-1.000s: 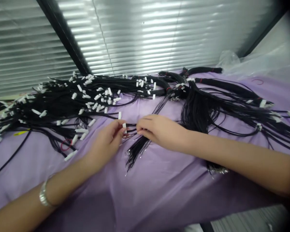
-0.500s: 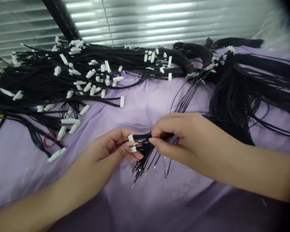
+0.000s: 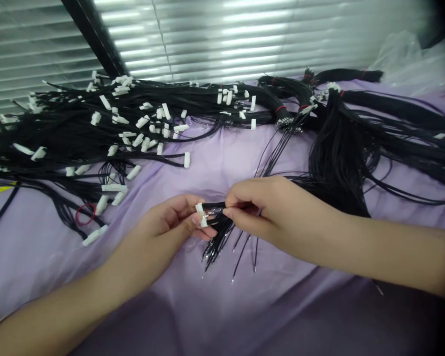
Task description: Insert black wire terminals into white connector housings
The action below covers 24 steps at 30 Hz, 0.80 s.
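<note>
Between the thumb and fingers of my left hand is a white connector housing, with black wires running from it toward the right. My right hand is closed in a pinch on black wires just right of the housing. Below the pinch, loose black wires hang down in a fan, their bare ends tipped with small shiny metal terminals. The fingertips of my right hand hide exactly which wires they grip.
A large heap of black cables with white connectors lies at the back left. Bundles tied with red bands and a thick hank of wires lie at the back right. A purple cloth covers the surface; window blinds stand behind.
The wire ends that stuck out left past the housing now sit at its near side, on the right. The camera view has shifted slightly. Both hands keep their grips.
</note>
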Each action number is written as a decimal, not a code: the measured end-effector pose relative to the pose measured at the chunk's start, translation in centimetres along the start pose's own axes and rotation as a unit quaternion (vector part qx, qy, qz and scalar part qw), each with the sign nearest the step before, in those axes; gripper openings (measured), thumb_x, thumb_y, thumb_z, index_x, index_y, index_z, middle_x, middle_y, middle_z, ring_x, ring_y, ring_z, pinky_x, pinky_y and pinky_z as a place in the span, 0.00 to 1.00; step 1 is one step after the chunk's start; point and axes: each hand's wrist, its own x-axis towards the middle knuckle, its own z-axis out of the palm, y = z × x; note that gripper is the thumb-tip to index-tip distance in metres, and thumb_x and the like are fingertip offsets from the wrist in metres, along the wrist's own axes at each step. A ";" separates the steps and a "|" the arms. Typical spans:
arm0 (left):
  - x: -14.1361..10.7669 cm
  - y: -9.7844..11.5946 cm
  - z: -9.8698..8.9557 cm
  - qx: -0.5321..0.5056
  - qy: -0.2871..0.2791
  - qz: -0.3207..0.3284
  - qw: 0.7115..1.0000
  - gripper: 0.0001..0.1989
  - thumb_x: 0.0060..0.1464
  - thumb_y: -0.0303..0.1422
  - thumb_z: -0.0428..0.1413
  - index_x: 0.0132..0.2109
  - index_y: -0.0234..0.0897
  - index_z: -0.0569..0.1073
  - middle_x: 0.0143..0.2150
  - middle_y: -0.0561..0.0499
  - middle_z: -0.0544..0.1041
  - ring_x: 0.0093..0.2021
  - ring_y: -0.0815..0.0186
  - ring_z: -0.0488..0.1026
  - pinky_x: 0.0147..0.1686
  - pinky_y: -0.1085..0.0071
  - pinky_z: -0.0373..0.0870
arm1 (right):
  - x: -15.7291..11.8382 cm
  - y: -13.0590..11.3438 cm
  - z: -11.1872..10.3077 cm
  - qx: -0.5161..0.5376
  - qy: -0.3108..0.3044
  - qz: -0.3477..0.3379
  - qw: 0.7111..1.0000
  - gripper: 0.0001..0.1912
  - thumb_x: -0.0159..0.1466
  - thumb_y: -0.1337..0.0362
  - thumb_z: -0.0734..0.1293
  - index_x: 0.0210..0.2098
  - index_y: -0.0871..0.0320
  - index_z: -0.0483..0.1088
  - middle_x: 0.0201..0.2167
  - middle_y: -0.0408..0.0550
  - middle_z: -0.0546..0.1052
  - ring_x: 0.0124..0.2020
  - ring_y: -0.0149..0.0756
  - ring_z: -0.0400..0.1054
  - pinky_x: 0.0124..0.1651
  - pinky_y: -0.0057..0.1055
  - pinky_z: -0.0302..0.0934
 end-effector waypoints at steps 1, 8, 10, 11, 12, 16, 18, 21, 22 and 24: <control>0.0 0.0 0.0 -0.002 -0.002 -0.001 1.000 0.04 0.54 0.32 0.56 0.36 0.38 0.74 0.31 0.52 0.77 0.30 0.69 0.75 0.33 0.76 0.73 | 0.1 0.0 0.2 0.004 -0.003 0.006 1.000 0.08 0.59 0.68 0.63 0.24 0.57 0.68 0.17 0.36 0.67 0.17 0.23 0.56 0.18 0.24 0.48; 0.0 -0.1 0.1 -0.003 0.000 -0.011 1.000 0.05 0.54 0.33 0.56 0.37 0.37 0.75 0.30 0.51 0.77 0.30 0.68 0.76 0.31 0.76 0.74 | 0.1 0.1 0.2 0.032 0.000 0.024 0.999 0.10 0.58 0.69 0.62 0.20 0.57 0.64 0.15 0.36 0.63 0.16 0.22 0.52 0.16 0.22 0.45; -0.1 0.0 0.2 -0.010 -0.004 -0.011 1.000 0.05 0.54 0.33 0.56 0.37 0.38 0.75 0.30 0.52 0.77 0.30 0.69 0.76 0.31 0.77 0.75 | 0.1 0.2 0.1 0.043 -0.004 0.025 0.999 0.10 0.58 0.69 0.63 0.20 0.57 0.65 0.15 0.36 0.63 0.15 0.22 0.52 0.16 0.21 0.45; -0.1 -0.1 0.1 -0.014 -0.005 -0.010 1.000 0.05 0.54 0.32 0.57 0.37 0.38 0.75 0.30 0.52 0.77 0.30 0.69 0.76 0.32 0.77 0.75 | 0.1 0.2 0.1 0.046 -0.003 0.022 0.999 0.09 0.58 0.69 0.63 0.21 0.57 0.66 0.15 0.36 0.63 0.16 0.22 0.52 0.16 0.21 0.46; -0.1 -0.1 0.1 -0.018 -0.006 -0.009 1.000 0.05 0.54 0.32 0.57 0.37 0.38 0.75 0.30 0.52 0.77 0.30 0.70 0.76 0.32 0.78 0.75 | 0.1 0.2 0.1 0.046 -0.002 0.017 0.999 0.09 0.58 0.70 0.63 0.21 0.57 0.66 0.15 0.35 0.63 0.16 0.21 0.53 0.16 0.21 0.46; 0.1 -0.2 -0.2 -0.025 -0.011 -0.010 1.000 0.05 0.54 0.33 0.57 0.37 0.37 0.76 0.31 0.52 0.78 0.30 0.70 0.76 0.32 0.79 0.74 | 0.2 0.3 0.1 0.031 0.021 -0.012 0.999 0.09 0.59 0.70 0.64 0.23 0.58 0.68 0.17 0.36 0.67 0.18 0.21 0.57 0.20 0.21 0.50; 0.1 -0.3 -0.3 -0.027 -0.024 -0.017 0.999 0.05 0.55 0.33 0.57 0.38 0.37 0.76 0.31 0.51 0.78 0.31 0.70 0.76 0.32 0.79 0.74 | 0.3 0.4 0.2 0.015 0.033 -0.029 0.999 0.08 0.59 0.70 0.64 0.24 0.59 0.70 0.19 0.36 0.69 0.20 0.21 0.59 0.22 0.21 0.51; 0.3 -0.3 -0.5 -0.033 -0.041 -0.027 0.998 0.05 0.55 0.33 0.57 0.38 0.37 0.76 0.31 0.52 0.78 0.31 0.71 0.75 0.32 0.80 0.73 | 0.3 0.5 0.4 -0.025 0.041 -0.055 0.997 0.07 0.59 0.70 0.64 0.26 0.60 0.71 0.21 0.37 0.71 0.22 0.22 0.61 0.25 0.22 0.52; 0.3 -0.3 -0.5 -0.034 -0.045 -0.030 0.998 0.05 0.55 0.33 0.58 0.38 0.37 0.76 0.31 0.52 0.78 0.31 0.71 0.75 0.32 0.81 0.73 | 0.3 0.6 0.5 -0.035 0.042 -0.061 0.997 0.07 0.60 0.69 0.64 0.26 0.60 0.72 0.22 0.38 0.71 0.23 0.22 0.61 0.26 0.22 0.52; 0.4 -0.4 -0.6 -0.035 -0.047 -0.029 0.998 0.05 0.56 0.33 0.58 0.38 0.37 0.76 0.31 0.53 0.78 0.31 0.72 0.75 0.33 0.82 0.72 | 0.4 0.6 0.6 -0.037 0.041 -0.071 0.996 0.07 0.60 0.69 0.63 0.27 0.60 0.72 0.22 0.38 0.71 0.24 0.22 0.60 0.27 0.22 0.52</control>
